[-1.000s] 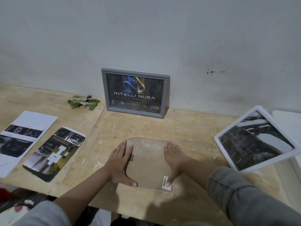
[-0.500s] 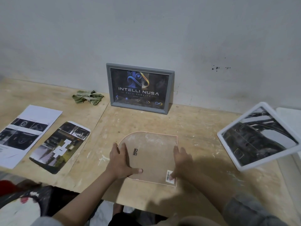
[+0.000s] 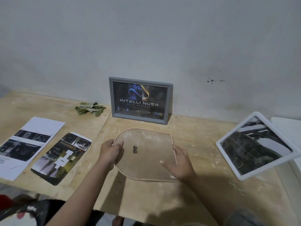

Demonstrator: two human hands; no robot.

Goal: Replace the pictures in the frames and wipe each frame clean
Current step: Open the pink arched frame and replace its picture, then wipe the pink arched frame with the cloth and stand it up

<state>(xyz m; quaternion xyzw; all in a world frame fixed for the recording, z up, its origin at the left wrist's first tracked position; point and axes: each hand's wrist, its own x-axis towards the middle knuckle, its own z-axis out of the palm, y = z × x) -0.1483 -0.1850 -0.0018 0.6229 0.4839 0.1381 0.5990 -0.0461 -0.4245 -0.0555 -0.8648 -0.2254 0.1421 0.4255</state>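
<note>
Three frames show on the desk (image 3: 203, 144): a grey frame (image 3: 169, 103) leaning on the far wall, a white frame (image 3: 228, 162) tilted at the right, and an arch-shaped frame (image 3: 146, 160) lying back-up near the middle. The left hand (image 3: 110, 152) curls its grip round that frame's left edge, while the right hand (image 3: 180, 163) holds its right side. Two printed pictures (image 3: 61, 157) lie left, one green cloth (image 3: 89, 108) beyond them.
</note>
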